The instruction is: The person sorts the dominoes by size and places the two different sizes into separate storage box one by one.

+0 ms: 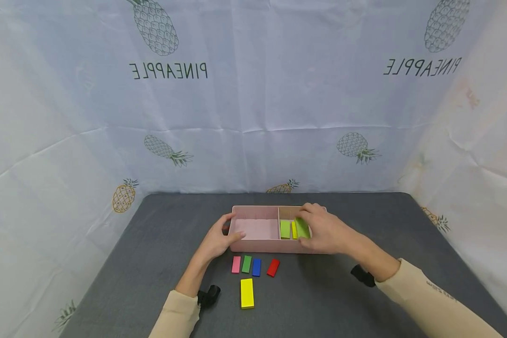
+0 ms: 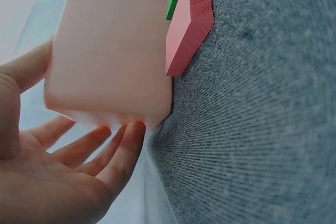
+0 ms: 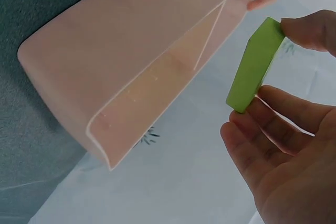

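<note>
A pink two-compartment box [image 1: 253, 209] sits mid-table on a dark grey mat. My left hand [image 1: 218, 239] rests against its left end with straight fingers [image 2: 118, 148] touching the wall [image 2: 110, 51]. My right hand [image 1: 325, 229] hovers over the right compartment and pinches a light green block [image 1: 302, 228] between thumb and fingers [image 3: 286, 124]; the same light green block [image 3: 254, 66] shows on edge above the box [image 3: 131, 61]. Another green block [image 1: 285, 229] and a yellow block [image 1: 294, 230] lie inside that compartment. The left compartment holds nothing visible.
In front of the box lie a pink block [image 1: 236, 264], green block [image 1: 247, 264], blue block [image 1: 256, 267], red block [image 1: 272, 267] and a larger yellow block [image 1: 247, 293]. Pineapple-print cloth walls surround the mat [image 1: 152, 244] on three sides.
</note>
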`<move>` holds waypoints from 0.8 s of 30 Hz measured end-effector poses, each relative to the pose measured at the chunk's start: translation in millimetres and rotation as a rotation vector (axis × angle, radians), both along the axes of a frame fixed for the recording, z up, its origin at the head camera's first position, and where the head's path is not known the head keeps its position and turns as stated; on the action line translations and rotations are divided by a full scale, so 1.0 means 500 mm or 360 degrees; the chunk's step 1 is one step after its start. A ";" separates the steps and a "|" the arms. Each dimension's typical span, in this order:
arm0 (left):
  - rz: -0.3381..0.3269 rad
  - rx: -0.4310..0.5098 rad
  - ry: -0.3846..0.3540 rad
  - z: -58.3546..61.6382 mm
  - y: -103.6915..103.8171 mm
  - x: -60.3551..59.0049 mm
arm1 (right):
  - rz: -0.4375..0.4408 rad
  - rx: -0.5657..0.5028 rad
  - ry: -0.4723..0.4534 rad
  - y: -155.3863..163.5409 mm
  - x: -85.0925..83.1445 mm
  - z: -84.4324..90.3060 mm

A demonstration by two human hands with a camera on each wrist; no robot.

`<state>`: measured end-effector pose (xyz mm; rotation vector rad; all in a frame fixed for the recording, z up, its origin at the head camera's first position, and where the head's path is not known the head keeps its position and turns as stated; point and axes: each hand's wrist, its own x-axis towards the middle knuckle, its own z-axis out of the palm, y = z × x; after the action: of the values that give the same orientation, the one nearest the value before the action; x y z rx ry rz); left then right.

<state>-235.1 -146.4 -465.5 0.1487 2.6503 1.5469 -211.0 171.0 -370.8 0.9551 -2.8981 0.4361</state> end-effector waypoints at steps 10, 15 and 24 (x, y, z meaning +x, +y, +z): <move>-0.0007 -0.0007 -0.0003 -0.001 -0.001 0.000 | -0.0047 -0.0033 -0.0032 0.010 -0.038 -0.013; -0.0010 -0.0008 0.0001 -0.001 0.000 0.000 | -0.0029 -0.0038 -0.0044 0.019 -0.056 -0.028; 0.0000 -0.0009 -0.0004 -0.002 0.000 -0.001 | -0.0073 0.0034 -0.0145 0.026 -0.089 -0.053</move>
<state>-235.7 -146.7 -466.3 0.1468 2.6524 1.5385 -255.6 184.2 -397.2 0.8927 -3.0051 0.4582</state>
